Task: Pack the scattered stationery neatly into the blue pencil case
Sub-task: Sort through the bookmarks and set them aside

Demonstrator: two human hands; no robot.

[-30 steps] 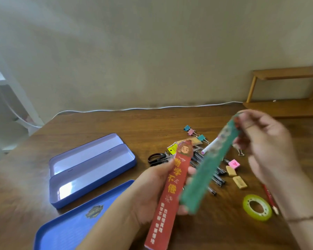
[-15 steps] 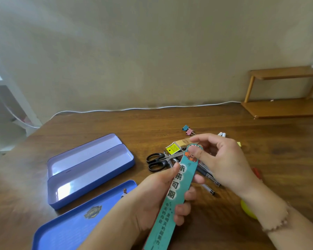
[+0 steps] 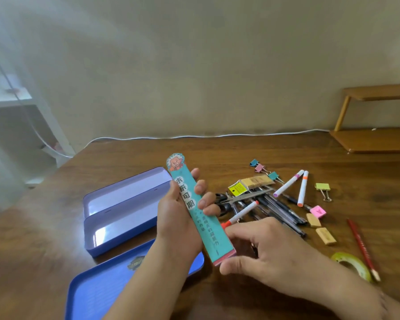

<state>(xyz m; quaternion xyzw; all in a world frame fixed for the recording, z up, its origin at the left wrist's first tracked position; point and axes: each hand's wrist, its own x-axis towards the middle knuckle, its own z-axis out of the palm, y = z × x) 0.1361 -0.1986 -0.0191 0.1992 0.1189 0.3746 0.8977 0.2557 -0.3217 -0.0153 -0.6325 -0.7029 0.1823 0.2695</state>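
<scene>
My left hand [image 3: 183,218] grips a stack of long bookmarks [image 3: 200,218], teal one on top, a red edge showing at the bottom, held tilted above the table. My right hand [image 3: 261,250] touches the stack's lower end with thumb and fingertips. The open pencil case [image 3: 123,213] lies to the left, its two lilac trays bare. Its blue lid [image 3: 106,289] lies nearer me, under my left forearm. Scattered to the right are black pens [image 3: 280,211], scissors [image 3: 236,199], white markers [image 3: 289,185], erasers [image 3: 325,235], binder clips [image 3: 260,167], a red pencil [image 3: 361,245] and a green tape roll [image 3: 353,264].
The brown wooden table [image 3: 217,153] meets a beige wall; a white cable [image 3: 194,136] runs along the far edge. A wooden shelf [image 3: 376,139] stands at the back right. The table's left edge drops off beside the case.
The green bookmark went from my right hand onto the red one in my left. My right hand then dropped from the stack's top to its lower end, and the stack tilted left.
</scene>
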